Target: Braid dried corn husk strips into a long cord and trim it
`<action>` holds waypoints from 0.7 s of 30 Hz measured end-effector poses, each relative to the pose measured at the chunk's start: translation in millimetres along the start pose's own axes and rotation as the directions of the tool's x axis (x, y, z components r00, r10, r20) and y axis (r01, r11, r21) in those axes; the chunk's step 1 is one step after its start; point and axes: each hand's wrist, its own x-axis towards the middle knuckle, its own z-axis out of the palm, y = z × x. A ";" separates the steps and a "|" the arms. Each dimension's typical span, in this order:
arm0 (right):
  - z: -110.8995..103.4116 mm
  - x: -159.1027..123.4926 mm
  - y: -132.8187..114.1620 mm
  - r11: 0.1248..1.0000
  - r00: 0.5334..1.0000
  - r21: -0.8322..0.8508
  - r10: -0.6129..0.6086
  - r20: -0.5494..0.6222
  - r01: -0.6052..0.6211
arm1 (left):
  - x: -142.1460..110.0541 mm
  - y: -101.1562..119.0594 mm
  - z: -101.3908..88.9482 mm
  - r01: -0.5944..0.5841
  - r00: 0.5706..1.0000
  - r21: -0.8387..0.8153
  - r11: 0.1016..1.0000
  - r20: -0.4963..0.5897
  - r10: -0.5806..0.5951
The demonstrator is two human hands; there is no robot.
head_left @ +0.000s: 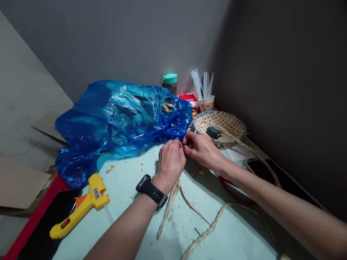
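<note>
My left hand (172,158), with a black watch on its wrist, is closed in front of the blue plastic bag (128,117). Dried plant-fibre strips (170,205) trail from beneath its fingers onto the pale table cover. Touching or almost touching it, my right hand (202,149) is bent into a pinch; what lies between those fingertips is hidden. A braided fibre cord (201,237) runs along the table below my right forearm. Just beyond the right hand is a shallow woven basket (235,125) with a dark thread spool (213,132) in it.
A yellow glue gun (81,209) lies at the table's left side. Behind the bag stand a jar with a turquoise lid (170,78) and a paper cup (206,103) of translucent sticks. A dark phone-like slab (264,171) lies right, near the wall. Cardboard (5,183) is on the floor.
</note>
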 end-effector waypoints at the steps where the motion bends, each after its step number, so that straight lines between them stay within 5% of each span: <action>1: 0.4 1.1 1.7 1.000 1.000 0.019 -0.008 0.006 0.008 | -0.3 0.3 0.2 -0.004 1.000 0.005 1.000 0.006 0.004; 12: -0.7 10.4 12.9 0.999 0.999 0.042 0.005 0.054 -0.007 | 1.2 -9.7 5.9 -0.131 0.985 -0.081 0.988 0.098 0.139; 21: -2.1 18.5 9.3 1.000 0.998 0.005 0.004 0.067 -0.004 | 6.4 -16.5 3.4 -0.074 0.995 -0.173 0.982 0.051 0.084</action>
